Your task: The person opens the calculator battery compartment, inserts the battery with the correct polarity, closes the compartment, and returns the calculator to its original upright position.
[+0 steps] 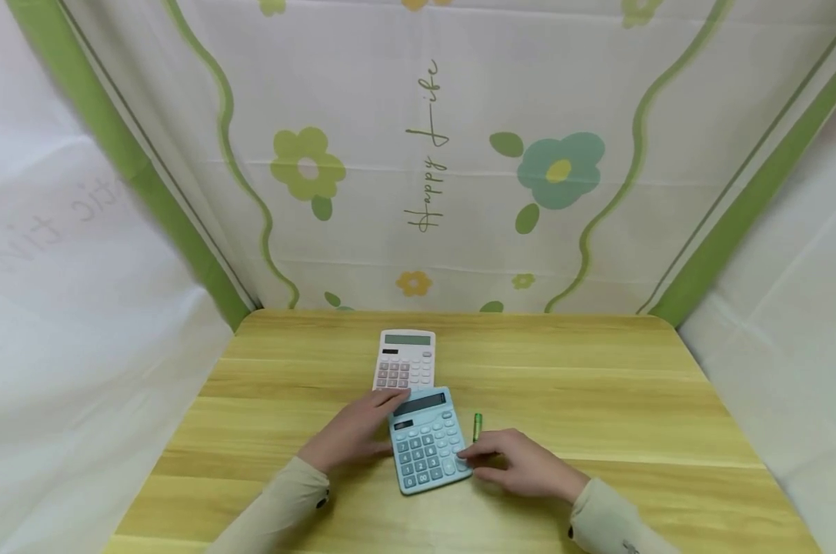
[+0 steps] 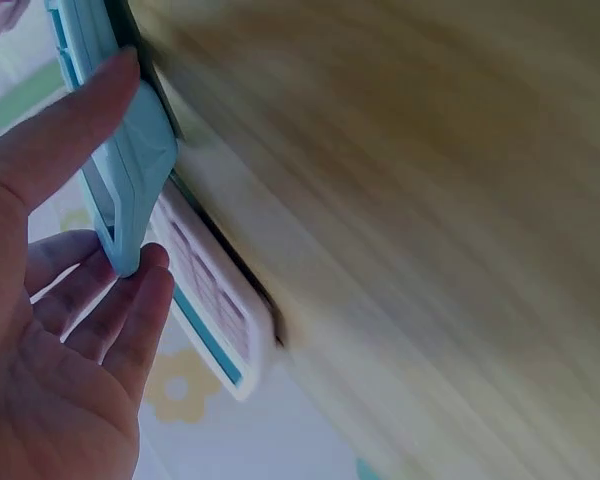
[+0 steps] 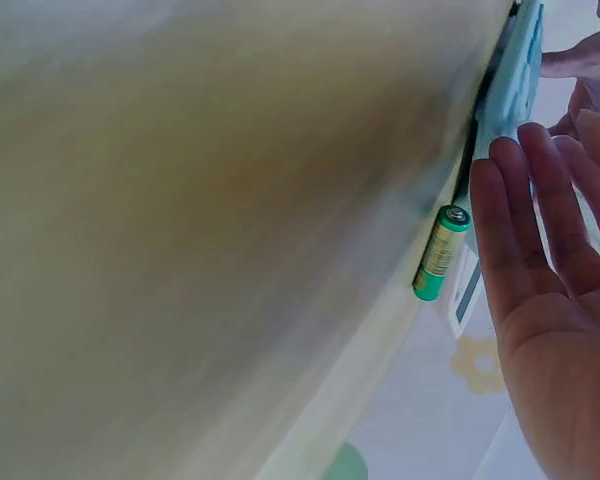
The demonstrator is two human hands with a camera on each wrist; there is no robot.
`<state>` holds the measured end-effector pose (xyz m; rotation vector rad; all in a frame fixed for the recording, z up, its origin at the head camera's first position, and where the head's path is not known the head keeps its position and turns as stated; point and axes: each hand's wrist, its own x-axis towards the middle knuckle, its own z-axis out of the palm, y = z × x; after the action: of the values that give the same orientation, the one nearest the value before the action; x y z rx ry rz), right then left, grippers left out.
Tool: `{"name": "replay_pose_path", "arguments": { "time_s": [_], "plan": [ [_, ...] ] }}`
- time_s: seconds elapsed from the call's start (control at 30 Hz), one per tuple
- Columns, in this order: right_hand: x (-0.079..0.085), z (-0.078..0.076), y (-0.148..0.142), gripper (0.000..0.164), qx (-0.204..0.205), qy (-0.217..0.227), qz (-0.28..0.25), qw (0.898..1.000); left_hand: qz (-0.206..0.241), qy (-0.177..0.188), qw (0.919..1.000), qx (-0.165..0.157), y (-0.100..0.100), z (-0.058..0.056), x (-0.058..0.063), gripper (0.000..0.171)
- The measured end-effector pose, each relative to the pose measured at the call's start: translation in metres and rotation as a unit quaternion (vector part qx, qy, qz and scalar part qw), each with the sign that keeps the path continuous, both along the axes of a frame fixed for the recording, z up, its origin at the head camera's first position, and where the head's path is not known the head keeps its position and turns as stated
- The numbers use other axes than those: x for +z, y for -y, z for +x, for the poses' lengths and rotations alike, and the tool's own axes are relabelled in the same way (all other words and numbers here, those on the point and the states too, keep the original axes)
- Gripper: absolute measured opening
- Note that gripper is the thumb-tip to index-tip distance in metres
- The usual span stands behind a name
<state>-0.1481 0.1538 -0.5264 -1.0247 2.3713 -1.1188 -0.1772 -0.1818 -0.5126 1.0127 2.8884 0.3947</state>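
A light blue calculator (image 1: pixel 424 435) lies slightly turned on the wooden table, keys up. My left hand (image 1: pixel 354 432) grips its left side; in the left wrist view, the thumb (image 2: pixel 85 115) lies along the side and the fingertips reach the display end. At the opposite side, my right hand (image 1: pixel 517 463) has its index fingertip at the lower right keys. The right wrist view shows those fingers (image 3: pixel 550 205) extended and relaxed beside the calculator's edge. A green battery (image 1: pixel 477 427) lies just beyond the right hand.
A pale pink calculator (image 1: pixel 407 358) lies behind the blue one, which overlaps its lower part in the head view. The wooden table (image 1: pixel 597 385) ends at a white curtain (image 1: pixel 362 246) with printed flowers. White fabric walls (image 1: pixel 78 308) flank both sides.
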Motion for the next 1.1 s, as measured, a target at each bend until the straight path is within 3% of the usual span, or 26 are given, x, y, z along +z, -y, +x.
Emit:
{"name": "replay_pose_path", "arguments": {
  "time_s": [0.2, 0.3, 0.47, 0.77, 1.1],
  "plan": [
    [0.004, -0.002, -0.017, 0.024, -0.12, -0.055, 0.009, 0.991, -0.028, -0.012, 0.9994, -0.017, -0.019, -0.006, -0.003, 0.086],
    [0.006, -0.008, -0.025, 0.035, -0.164, -0.063, 0.035, 0.984, -0.03, -0.012, 0.9992, -0.022, -0.028, -0.009, -0.001, 0.087],
    [0.003, -0.015, -0.033, 0.053, -0.184, -0.049, 0.077, 0.979, -0.033, 0.006, 0.9989, -0.033, -0.045, -0.014, 0.0, 0.088],
    [-0.001, -0.02, -0.037, 0.044, -0.216, -0.061, 0.106, 0.969, -0.045, 0.014, 0.9973, -0.056, -0.068, -0.023, 0.003, 0.085],
    [0.0, -0.021, -0.035, 0.044, -0.232, -0.069, 0.134, 0.961, -0.042, 0.01, 0.9966, -0.071, -0.074, -0.03, -0.001, 0.081]
  ]
}}
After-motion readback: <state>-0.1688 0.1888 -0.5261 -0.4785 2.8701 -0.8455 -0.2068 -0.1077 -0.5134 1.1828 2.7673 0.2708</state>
